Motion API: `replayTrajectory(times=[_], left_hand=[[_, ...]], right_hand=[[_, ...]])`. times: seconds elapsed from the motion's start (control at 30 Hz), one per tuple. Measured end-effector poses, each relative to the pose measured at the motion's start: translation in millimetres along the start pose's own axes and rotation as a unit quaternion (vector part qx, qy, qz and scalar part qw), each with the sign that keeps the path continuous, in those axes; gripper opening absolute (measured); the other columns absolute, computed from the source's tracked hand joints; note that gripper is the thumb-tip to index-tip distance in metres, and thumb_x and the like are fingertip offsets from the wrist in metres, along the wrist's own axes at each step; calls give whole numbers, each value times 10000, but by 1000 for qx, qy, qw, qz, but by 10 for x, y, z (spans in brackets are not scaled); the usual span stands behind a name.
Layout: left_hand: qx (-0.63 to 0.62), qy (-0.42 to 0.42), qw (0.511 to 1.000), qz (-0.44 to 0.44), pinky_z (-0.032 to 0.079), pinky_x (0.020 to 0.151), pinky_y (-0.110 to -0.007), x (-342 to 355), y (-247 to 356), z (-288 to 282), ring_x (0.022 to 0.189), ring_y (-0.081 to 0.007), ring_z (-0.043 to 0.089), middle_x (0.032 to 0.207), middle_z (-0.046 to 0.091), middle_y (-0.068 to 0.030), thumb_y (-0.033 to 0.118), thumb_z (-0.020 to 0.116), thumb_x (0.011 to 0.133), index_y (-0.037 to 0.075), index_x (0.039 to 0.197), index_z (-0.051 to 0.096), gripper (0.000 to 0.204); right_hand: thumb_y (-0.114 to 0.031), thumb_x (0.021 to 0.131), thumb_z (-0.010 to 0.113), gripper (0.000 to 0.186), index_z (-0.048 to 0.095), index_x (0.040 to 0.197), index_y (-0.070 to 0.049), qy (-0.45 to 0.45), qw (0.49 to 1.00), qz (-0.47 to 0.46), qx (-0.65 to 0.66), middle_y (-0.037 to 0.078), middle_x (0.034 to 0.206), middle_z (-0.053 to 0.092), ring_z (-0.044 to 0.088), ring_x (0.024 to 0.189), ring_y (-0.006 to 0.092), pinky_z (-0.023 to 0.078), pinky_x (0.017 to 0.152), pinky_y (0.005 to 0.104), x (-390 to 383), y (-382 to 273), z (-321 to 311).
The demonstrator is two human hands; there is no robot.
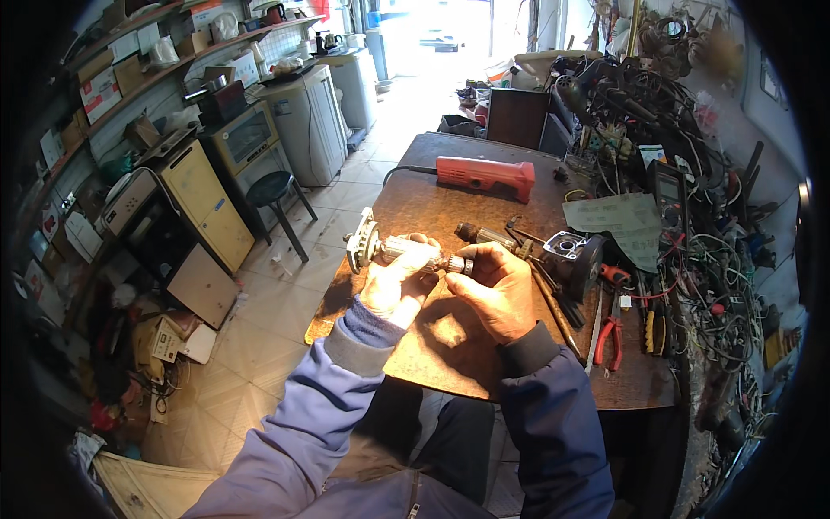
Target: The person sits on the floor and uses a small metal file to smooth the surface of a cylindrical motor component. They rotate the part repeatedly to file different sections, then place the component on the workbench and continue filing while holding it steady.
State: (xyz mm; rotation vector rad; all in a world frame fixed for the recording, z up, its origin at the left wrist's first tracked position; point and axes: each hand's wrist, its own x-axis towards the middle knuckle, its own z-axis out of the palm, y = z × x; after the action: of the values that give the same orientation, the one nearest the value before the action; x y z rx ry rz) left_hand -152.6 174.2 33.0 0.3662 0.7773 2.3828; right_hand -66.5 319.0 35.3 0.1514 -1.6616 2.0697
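Note:
Both hands hold a motor armature point(405, 250) with a metal end plate point(360, 243) at its left. My left hand point(391, 287) wraps round the armature's body beside that plate. My right hand point(499, 292) pinches its right end around the commutator. Just behind them on the wooden workbench point(432, 342) lie a second cylindrical metal part point(494, 240), a square metal frame point(564, 245) and a dark housing point(581, 272). A red tool casing point(484, 177) with a black cable lies at the bench's back.
Red-handled pliers point(610, 342), yellow-black pliers point(654, 335), a screwdriver point(616, 275), a wooden-handled tool point(553, 307) and a green sheet point(609, 229) lie at the right beside tangled wires and parts point(722, 329). At left stand a stool point(269, 189), appliances point(307, 121) and cluttered shelves.

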Motion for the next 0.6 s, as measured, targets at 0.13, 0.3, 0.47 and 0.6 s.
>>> replayTrajectory(times=[0.13, 0.3, 0.47, 0.6], left_hand=[[-2, -26, 1000, 6, 525, 849, -342, 17, 2, -27, 948, -203, 649, 1028, 670, -90, 2, 674, 874, 76, 1068, 632, 212], [-10, -33, 999, 12, 527, 895, -366, 34, -7, -27, 976, -224, 648, 1050, 665, -112, -35, 655, 876, 59, 1089, 622, 235], [10, -49, 998, 31, 523, 929, -413, 37, -24, -34, 983, -249, 647, 1090, 642, -113, 16, 639, 902, 50, 1130, 593, 235], [16, -57, 998, 36, 522, 925, -418, 41, -18, -41, 993, -258, 642, 1097, 638, -113, 8, 635, 901, 49, 1130, 593, 236]], right_hand=[[79, 790, 725, 298, 602, 1055, 18, -9, 1000, -12, 3, 70, 985, 670, 648, 911, 134, 528, 837, 278, 14, 25, -33], [89, 791, 718, 293, 596, 1046, 13, -9, 1000, -15, 24, 78, 997, 670, 652, 939, 144, 531, 849, 285, 15, 39, -32], [83, 795, 708, 286, 584, 1045, 21, -4, 1000, -17, 19, 73, 984, 659, 643, 921, 131, 532, 827, 277, 11, 22, -13], [84, 794, 698, 277, 578, 1036, 24, -9, 999, -20, 27, 71, 973, 656, 644, 905, 126, 536, 812, 271, 16, 47, -23]])
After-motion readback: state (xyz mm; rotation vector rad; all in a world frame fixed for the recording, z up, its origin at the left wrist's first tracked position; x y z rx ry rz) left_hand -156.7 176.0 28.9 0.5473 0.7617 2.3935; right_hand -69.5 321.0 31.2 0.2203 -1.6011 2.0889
